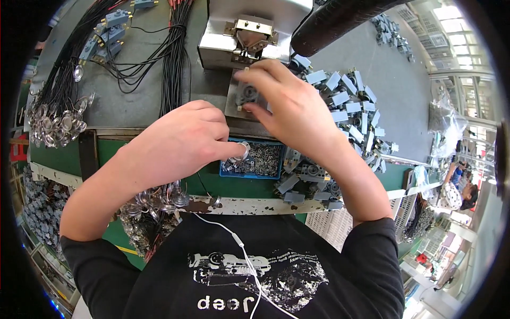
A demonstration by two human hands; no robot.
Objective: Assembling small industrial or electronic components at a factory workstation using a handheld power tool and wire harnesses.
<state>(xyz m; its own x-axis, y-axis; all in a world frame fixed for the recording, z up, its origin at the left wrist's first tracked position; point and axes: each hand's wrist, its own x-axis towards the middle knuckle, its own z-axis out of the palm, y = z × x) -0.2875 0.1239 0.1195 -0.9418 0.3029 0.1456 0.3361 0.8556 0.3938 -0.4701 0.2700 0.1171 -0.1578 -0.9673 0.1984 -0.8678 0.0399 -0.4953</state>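
My right hand [297, 106] reaches over a metal block below the machine. Its thumb and fingertips close around the two ends of a small grey plastic housing [248, 94] with a round centre, which lies on the block. My left hand [186, 135] is closed, knuckles up, just in front of the bench edge. At its fingertip sits a round silver metal disc [244, 151], above a blue tray [226, 173] of tiny metal parts. The curled fingers hide the rest of what the left hand holds.
The machine [220, 37] stands behind my hands, with a dark padded bar [340, 24] slanting at its right. Grey housings [353, 106] pile up on the right. Black wire bundles [172, 80] lie to the left, some ending in silver discs [58, 122].
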